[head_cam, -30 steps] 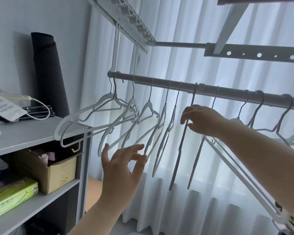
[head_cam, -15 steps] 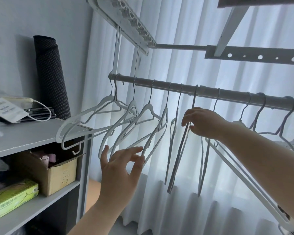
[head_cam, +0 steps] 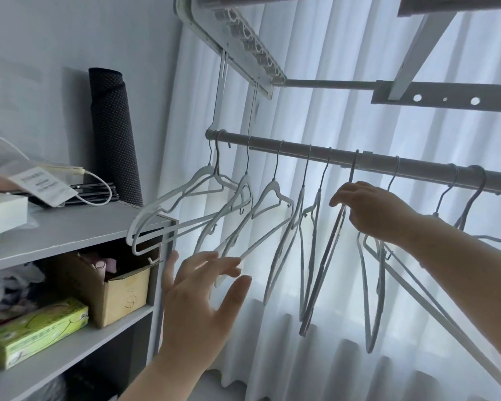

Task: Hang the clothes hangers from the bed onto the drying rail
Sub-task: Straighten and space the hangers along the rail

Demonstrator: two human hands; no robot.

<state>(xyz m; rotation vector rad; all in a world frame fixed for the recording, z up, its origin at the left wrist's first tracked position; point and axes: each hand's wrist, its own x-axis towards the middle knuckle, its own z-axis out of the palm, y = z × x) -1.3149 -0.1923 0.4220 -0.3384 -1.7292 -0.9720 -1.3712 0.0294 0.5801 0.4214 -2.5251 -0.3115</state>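
Observation:
A grey drying rail runs from left to right in front of a white curtain. Several white hangers hang from it by their hooks. My right hand reaches up under the rail and its curled fingers hold the neck of one hanger that hangs edge-on. My left hand is lower, fingers spread and straight, its fingertips touching the bottom bars of the left-hand hangers. The bed is out of view.
A grey shelf unit stands at the left with a rolled dark mat, a cardboard box and a green packet. A ceiling rack frame hangs overhead. A long hanger arm slants below my right forearm.
The hangers near my right hand have swung and bunched closer together. My left hand has stayed under the left hangers, shifting only slightly. The view has tilted down a little.

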